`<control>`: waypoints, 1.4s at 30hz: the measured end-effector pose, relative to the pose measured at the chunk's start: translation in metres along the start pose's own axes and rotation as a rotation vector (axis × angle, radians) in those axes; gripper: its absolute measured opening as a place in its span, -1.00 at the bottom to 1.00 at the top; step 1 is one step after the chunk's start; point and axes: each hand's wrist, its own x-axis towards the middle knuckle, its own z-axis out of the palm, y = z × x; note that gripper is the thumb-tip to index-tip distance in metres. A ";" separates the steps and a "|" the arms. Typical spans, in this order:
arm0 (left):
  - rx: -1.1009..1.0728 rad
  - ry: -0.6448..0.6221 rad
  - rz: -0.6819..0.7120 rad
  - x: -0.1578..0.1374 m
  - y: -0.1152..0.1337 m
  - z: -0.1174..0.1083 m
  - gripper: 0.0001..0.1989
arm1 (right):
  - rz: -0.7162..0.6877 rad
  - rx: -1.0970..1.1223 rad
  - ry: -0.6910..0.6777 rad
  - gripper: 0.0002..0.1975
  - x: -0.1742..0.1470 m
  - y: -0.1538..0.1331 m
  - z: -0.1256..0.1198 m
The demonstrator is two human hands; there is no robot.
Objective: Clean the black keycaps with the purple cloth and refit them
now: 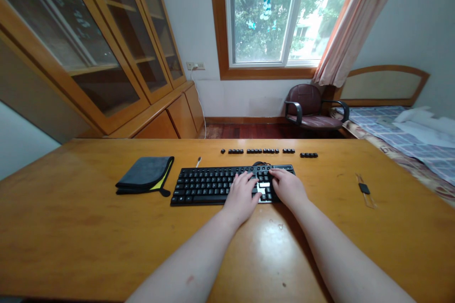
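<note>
A black keyboard (202,187) lies on the wooden desk, and both hands are over its right part. My left hand (242,194) rests on it with fingers spread and the thumb reaching right. Just right of that hand, a pale patch of bare keyboard base (264,185) shows among the keys. My right hand (288,186) is at the keyboard's right end, its index finger stretched to the upper keys and the other fingers bent underneath. Anything between its fingertips is too small to make out. Loose black keycaps (254,151) stand in a row behind the keyboard.
A folded grey and yellow cloth (145,173) lies left of the keyboard. Behind the keyboard is a small white stick with a dark tip (198,161). A keycap puller (364,188) with wire loops lies at right. Beyond the desk are a chair (306,104) and a bed (408,128).
</note>
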 end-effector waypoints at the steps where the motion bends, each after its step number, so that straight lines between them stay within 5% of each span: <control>1: -0.004 0.001 -0.001 0.000 0.000 0.000 -0.65 | 0.008 -0.007 -0.012 -0.67 -0.001 -0.002 -0.001; 12: 0.082 -0.018 0.008 -0.001 -0.002 0.001 -0.65 | 0.060 -0.094 -0.098 -0.64 -0.003 -0.010 -0.001; 17: 0.045 -0.013 0.010 0.000 -0.003 0.002 -0.65 | 0.093 0.003 0.051 -0.66 -0.007 -0.010 -0.010; 21: 0.033 -0.011 0.007 0.000 -0.003 0.002 -0.66 | 0.288 0.039 0.172 -0.68 0.004 0.023 -0.033; 26: 0.042 -0.020 0.016 0.000 -0.003 0.001 -0.66 | 0.619 -0.108 0.026 -0.60 0.030 0.089 -0.042; 30: 0.052 -0.018 0.014 0.000 -0.002 0.000 -0.67 | 0.561 -0.172 0.080 -0.59 0.039 0.111 -0.024; 42: 0.075 -0.025 0.018 0.000 -0.003 -0.001 -0.67 | 0.549 -0.299 -0.114 -0.58 0.051 0.118 -0.009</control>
